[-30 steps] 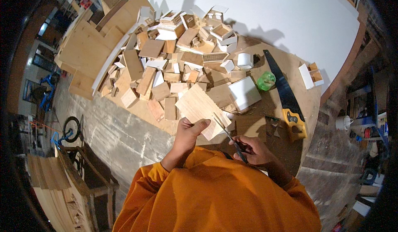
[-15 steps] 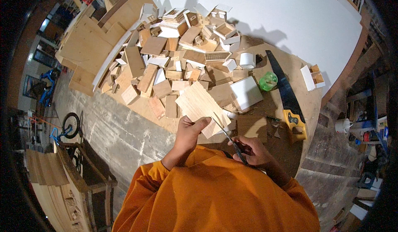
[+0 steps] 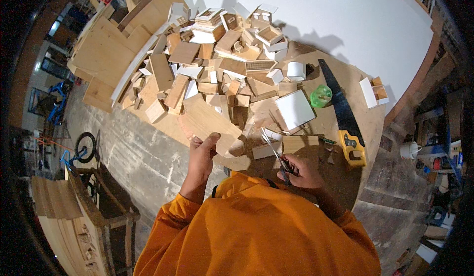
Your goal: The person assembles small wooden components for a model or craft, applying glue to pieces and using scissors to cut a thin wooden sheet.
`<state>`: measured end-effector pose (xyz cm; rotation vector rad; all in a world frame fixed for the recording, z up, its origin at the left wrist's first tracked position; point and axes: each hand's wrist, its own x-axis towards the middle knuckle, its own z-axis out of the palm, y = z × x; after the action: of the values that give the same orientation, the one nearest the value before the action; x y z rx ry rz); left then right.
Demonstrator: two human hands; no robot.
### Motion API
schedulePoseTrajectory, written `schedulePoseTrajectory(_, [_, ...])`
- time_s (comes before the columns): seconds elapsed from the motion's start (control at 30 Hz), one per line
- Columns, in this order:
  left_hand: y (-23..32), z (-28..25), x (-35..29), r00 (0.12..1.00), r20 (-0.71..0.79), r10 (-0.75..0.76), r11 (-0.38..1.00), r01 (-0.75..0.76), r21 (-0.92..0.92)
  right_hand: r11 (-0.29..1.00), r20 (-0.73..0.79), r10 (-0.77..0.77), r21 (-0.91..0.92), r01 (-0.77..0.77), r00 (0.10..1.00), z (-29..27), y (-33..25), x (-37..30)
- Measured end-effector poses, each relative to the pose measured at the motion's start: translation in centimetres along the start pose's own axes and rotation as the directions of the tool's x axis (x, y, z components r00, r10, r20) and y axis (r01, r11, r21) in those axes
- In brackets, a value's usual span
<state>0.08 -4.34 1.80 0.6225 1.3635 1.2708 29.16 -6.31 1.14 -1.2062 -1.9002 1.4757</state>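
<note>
My left hand (image 3: 201, 153) pinches the lower edge of a thin, pale wood sheet (image 3: 210, 124) between thumb and fingers, and the sheet is tilted above the table. To its right, my right hand (image 3: 303, 172) is closed round the dark handles of a pair of scissors (image 3: 272, 145). The blades point up and to the left, slightly parted, with a gap between them and the sheet. Beneath the scissors lie a white-faced block and a flat wood piece (image 3: 301, 147). Part of the right hand's fingers is hidden by the handles.
A heap of small wood and white blocks (image 3: 185, 53) spreads ahead. Right of it are a green plastic cup-like piece (image 3: 321, 96), a yellow-handled handsaw (image 3: 349, 139) and a small open box (image 3: 377, 94). A white board (image 3: 365, 19) lies behind; plywood sheets (image 3: 103, 54) stand left.
The wood sheet has moved left and turned in my left hand, away from the scissors. The blades, which were at the sheet's edge, are now apart from it.
</note>
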Motion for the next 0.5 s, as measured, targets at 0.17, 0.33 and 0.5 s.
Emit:
schedulePoseTrajectory(0.17, [-0.4, 1.4, -1.0, 0.996, 0.037, -0.083, 0.981, 0.088, -0.174, 0.999, 0.146, -0.030, 0.023, 0.027, 0.989, 0.5, -1.1, 0.7])
schedulePoseTrajectory(0.33, [0.2, 2.5, -1.6, 0.983, 0.118, -0.142, 0.977, 0.158, -0.143, 0.991, 0.199, -0.130, 0.051, 0.122, 0.971, 1.1, -1.2, 1.2])
schedulePoseTrajectory(0.5, [-0.8, 1.4, -1.3, 0.992, 0.119, -0.050, 0.991, 0.065, -0.121, 0.984, 0.208, -0.085, 0.170, 0.049, 0.974, 0.4, -0.4, 1.0])
